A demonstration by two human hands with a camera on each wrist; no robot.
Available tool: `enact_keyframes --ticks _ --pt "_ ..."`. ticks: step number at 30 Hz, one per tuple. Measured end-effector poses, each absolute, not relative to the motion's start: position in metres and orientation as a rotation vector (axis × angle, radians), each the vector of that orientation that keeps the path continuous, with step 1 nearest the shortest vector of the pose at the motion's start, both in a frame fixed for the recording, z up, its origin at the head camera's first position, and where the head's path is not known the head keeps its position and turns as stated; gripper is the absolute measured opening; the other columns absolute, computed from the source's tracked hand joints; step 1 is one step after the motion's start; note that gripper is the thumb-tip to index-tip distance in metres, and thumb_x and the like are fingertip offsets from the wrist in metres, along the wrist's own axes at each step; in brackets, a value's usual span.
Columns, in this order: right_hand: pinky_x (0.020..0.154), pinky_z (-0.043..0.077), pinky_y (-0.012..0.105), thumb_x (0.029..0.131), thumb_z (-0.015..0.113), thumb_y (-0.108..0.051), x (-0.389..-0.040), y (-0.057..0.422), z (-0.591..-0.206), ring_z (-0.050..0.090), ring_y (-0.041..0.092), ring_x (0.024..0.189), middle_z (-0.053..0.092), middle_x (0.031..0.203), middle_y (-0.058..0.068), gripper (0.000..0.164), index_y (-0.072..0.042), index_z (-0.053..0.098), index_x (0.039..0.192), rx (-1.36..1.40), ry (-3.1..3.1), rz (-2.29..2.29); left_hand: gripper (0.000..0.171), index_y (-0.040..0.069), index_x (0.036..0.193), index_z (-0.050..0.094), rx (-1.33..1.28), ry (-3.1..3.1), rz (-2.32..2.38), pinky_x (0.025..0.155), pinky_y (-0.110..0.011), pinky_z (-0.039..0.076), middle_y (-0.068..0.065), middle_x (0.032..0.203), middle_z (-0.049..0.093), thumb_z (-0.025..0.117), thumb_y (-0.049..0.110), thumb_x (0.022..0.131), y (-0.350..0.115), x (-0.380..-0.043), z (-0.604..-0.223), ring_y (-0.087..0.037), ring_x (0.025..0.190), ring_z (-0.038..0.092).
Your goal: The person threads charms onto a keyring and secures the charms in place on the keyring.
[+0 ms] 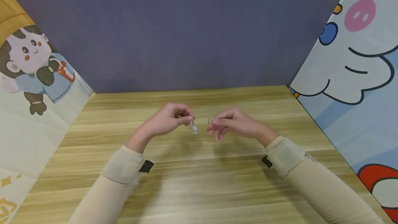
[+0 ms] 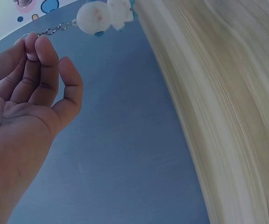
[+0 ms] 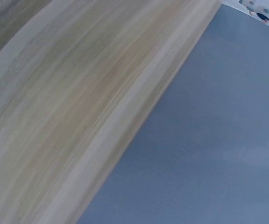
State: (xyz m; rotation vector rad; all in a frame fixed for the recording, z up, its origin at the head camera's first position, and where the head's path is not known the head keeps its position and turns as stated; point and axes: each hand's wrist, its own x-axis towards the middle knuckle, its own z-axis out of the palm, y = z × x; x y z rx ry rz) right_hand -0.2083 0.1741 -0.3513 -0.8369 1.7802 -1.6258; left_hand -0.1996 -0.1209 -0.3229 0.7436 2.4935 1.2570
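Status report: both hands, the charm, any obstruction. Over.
White charm hanging by chain from left hand. Right hand holding small ring. Charm and ring apart, no obstruction visible between.

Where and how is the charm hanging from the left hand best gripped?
Probably by the charm's round end, coming from the right hand's side. It hangs below the left hand on a short chain, and the gap between the hands is open. The chain lets it swing, so pinch gently. The right hand holds a ring, so it may need freeing first.

Shiny metal chain (image 2: 55,30), wood-grain tabletop (image 1: 199,186)
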Motion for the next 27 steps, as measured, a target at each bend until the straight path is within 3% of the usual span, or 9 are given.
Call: enact_keyframes --ticks 4,9,13,16,20,27 --pt "0.071 0.062 0.037 0.111 0.059 -0.018 -0.2088 0.1741 -0.3503 0.067 0.014 0.068 0.077 0.089 0.004 0.032 0.008 0.074 0.122 -0.827 1.91 -1.539 0.016 0.006 0.115 0.075 0.75 2.493 1.264 0.088 -0.04 0.061 -0.009 0.107 0.076 0.065 0.017 0.107 -0.1193 -0.1997 -0.3247 -0.018 0.096 0.072" --pt "0.06 0.047 0.027 0.106 0.066 -0.013 -0.2101 0.1728 -0.3484 0.051 0.01 0.057 0.069 0.072 0.001 0.024 0.003 0.079 0.118 -0.813 2.102 -1.491 0.019 0.004 0.116 0.075 0.772 2.487 1.261 0.087 -0.043 0.06 -0.008 0.105 0.077 0.064 0.018 0.108 -0.117 -0.1998 -0.3268 -0.027 0.099 0.073" --pt "0.059 0.053 0.028 0.106 0.065 -0.013 -0.21 0.1721 -0.3483 0.06 0.01 0.061 0.075 0.081 0.002 0.026 0.007 0.077 0.117 -0.76 2.058 -1.544 0.019 0.005 0.116 0.074 0.756 2.492 1.253 0.084 -0.04 0.059 -0.007 0.104 0.077 0.063 0.019 0.108 -0.1161 -0.1989 -0.3264 -0.031 0.099 0.073" --pt "0.066 0.062 0.034 0.109 0.058 -0.014 -0.2099 0.1715 -0.3497 0.07 0.013 0.068 0.079 0.089 0.004 0.033 0.014 0.072 0.121 -0.705 1.968 -1.601 0.018 0.007 0.116 0.075 0.747 2.501 1.247 0.084 -0.039 0.059 -0.007 0.105 0.077 0.063 0.019 0.108 -0.1153 -0.1982 -0.326 -0.025 0.097 0.073" --pt "0.07 0.066 0.039 0.11 0.051 -0.012 -0.2101 0.1697 -0.3515 0.076 0.016 0.072 0.079 0.089 0.005 0.038 0.02 0.067 0.121 -0.677 1.905 -1.633 0.018 0.006 0.115 0.075 0.749 2.496 1.252 0.088 -0.043 0.06 -0.007 0.106 0.077 0.064 0.018 0.108 -0.1139 -0.1976 -0.3268 -0.018 0.095 0.072" --pt "0.069 0.067 0.046 0.106 0.048 -0.007 -0.2094 0.168 -0.3521 0.079 0.022 0.071 0.08 0.086 0.01 0.035 0.018 0.071 0.113 -0.693 1.881 -1.616 0.019 0.004 0.116 0.075 0.764 2.492 1.25 0.087 -0.044 0.061 -0.007 0.102 0.078 0.064 0.016 0.108 -0.111 -0.195 -0.3241 -0.026 0.097 0.074"
